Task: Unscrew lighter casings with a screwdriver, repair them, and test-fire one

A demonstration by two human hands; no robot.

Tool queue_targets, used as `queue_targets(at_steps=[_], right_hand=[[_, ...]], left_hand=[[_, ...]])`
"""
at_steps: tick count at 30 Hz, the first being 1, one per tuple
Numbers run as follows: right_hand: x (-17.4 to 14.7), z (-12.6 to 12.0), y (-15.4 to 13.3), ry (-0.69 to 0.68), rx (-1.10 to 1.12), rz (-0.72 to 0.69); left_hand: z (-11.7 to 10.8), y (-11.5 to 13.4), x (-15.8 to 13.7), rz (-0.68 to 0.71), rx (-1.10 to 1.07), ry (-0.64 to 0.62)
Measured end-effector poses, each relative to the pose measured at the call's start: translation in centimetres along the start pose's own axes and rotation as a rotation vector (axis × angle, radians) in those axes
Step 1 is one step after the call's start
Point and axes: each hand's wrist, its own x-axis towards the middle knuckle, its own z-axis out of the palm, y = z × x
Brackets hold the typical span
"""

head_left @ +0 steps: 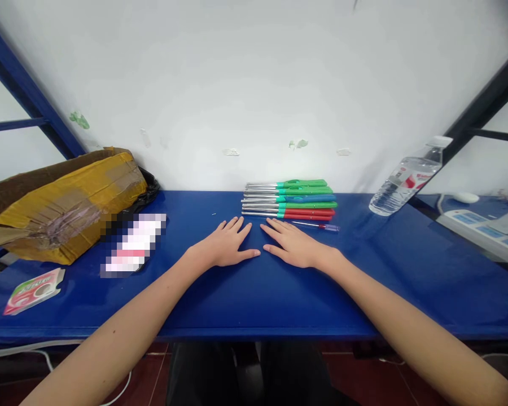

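My left hand [226, 243] lies palm down on the blue table, fingers spread, holding nothing. Beside it, my right hand [294, 243] rests the same way, its thumb a little apart from the left thumb. Just beyond the fingertips is a row of several long-necked lighters with metal stems pointing left: green lighters [311, 192], a blue lighter [309, 199] and red lighters [309, 213]. In front of the row, close to my right hand, lies a slim pen [322, 226] with a see-through barrel.
A taped cardboard box [71, 208] stands at the left, with a blurred flat item [135, 245] and a torn pink carton piece [36, 290] near it. At the right are a tilted water bottle [406, 177] and a white power strip [482, 231]. A white wall backs the blue table [245, 304].
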Motion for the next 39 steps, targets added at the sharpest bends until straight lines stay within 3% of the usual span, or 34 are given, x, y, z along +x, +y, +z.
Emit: queue_targets(at_steps=[39], right_hand=[[-0.02, -0.01, 0.03, 0.016, -0.011, -0.002]], left_hand=[[0.09, -0.24, 0.11, 0.046, 0.020, 0.049]])
